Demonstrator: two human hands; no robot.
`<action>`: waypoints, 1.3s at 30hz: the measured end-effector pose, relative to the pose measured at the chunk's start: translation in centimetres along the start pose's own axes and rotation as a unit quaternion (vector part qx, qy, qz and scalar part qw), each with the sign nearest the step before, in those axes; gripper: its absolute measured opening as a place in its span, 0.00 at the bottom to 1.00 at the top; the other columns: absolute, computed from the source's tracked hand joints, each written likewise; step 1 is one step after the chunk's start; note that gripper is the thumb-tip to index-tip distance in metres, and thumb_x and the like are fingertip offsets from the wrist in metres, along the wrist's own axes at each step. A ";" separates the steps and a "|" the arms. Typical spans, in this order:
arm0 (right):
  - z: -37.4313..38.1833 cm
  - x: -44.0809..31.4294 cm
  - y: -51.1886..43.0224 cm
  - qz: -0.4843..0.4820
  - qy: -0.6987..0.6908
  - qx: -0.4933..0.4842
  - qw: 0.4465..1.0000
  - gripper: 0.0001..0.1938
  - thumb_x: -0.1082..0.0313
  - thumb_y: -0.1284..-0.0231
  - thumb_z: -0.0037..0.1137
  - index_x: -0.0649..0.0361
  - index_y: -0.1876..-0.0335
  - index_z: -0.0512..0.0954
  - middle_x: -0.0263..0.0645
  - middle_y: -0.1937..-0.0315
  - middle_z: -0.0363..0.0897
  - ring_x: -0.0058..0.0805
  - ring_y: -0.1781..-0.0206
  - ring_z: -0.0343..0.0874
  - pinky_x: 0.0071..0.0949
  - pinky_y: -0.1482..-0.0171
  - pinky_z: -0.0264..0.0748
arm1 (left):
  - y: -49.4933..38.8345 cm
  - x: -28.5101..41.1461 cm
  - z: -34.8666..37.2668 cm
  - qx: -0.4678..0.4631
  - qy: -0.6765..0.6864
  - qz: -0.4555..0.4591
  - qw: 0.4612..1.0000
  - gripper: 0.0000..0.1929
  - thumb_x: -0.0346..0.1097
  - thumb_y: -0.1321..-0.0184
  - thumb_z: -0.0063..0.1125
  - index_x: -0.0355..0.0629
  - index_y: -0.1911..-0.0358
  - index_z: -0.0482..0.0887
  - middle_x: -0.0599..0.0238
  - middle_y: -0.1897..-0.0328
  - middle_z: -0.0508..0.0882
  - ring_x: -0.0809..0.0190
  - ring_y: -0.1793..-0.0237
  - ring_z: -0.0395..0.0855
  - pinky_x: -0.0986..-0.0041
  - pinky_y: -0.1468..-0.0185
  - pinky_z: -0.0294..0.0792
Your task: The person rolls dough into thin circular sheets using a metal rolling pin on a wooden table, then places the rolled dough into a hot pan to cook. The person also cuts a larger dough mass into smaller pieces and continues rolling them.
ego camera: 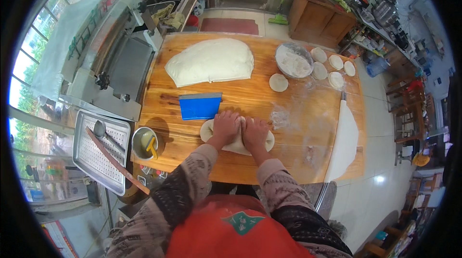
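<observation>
A thick folded piece of dough [234, 146] lies on the wooden work table [238, 171] right in front of me. My left hand [226, 128] presses down on its left half, fingers curled over the far side. Beside it, my right hand [255, 133] grips the right half, and the dough bulges up between the two. The dough's rolled ends stick out past both hands. Just beyond my left hand lies a dough scraper with a blue handle [199, 108] and a metal edge.
A large dough slab [213, 61] lies at the back. A bowl of flour [295, 59] stands among several dough rounds [278, 82]. At right is a dough sheet over a rod [344, 142]. Leftward are a metal pot [139, 152], perforated tray [97, 164] and rolling machine [122, 74].
</observation>
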State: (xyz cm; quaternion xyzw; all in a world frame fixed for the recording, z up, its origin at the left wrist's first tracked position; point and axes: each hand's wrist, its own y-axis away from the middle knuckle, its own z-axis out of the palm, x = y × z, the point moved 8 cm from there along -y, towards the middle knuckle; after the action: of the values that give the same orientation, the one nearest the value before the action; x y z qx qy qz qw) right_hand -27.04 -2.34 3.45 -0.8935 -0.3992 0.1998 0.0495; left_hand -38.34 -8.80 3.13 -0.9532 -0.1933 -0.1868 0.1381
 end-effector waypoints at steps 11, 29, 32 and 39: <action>-3.7 -4.1 9.4 -0.088 -0.006 0.071 0.994 0.23 0.50 0.30 0.59 0.53 0.35 0.78 0.45 0.44 0.77 0.49 0.39 0.73 0.63 0.29 0.59 | 11.5 4.3 -2.4 0.154 -0.082 0.064 0.983 0.25 0.43 0.33 0.56 0.46 0.34 0.80 0.56 0.32 0.79 0.49 0.27 0.72 0.42 0.21 0.53; -6.5 0.1 9.7 -0.031 -0.100 0.049 0.993 0.20 0.52 0.28 0.56 0.55 0.40 0.80 0.42 0.43 0.80 0.45 0.39 0.75 0.54 0.32 0.63 | 8.3 7.4 -2.2 0.007 -0.029 0.060 0.998 0.17 0.41 0.31 0.55 0.46 0.43 0.84 0.58 0.40 0.84 0.49 0.36 0.78 0.49 0.30 0.64; -5.6 1.3 10.2 -0.026 -0.038 0.077 0.996 0.20 0.54 0.29 0.56 0.55 0.38 0.79 0.42 0.41 0.79 0.44 0.38 0.75 0.53 0.32 0.63 | 10.3 9.8 -2.2 0.172 -0.079 0.129 0.973 0.20 0.44 0.34 0.57 0.45 0.41 0.82 0.55 0.37 0.81 0.49 0.31 0.75 0.48 0.26 0.62; 0.5 6.3 3.0 0.093 0.018 0.003 0.995 0.13 0.55 0.27 0.53 0.53 0.48 0.81 0.43 0.53 0.80 0.47 0.46 0.76 0.51 0.39 0.66 | 1.1 3.6 4.1 0.052 -0.039 0.005 0.998 0.16 0.48 0.35 0.60 0.48 0.52 0.88 0.60 0.55 0.86 0.49 0.51 0.82 0.49 0.41 0.68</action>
State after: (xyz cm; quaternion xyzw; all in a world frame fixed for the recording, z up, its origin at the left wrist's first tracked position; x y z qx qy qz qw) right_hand -21.38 0.24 0.30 -0.9302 -0.3126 0.1882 0.0404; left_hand -33.56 -7.22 0.73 -0.9523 -0.2031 -0.1383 0.1809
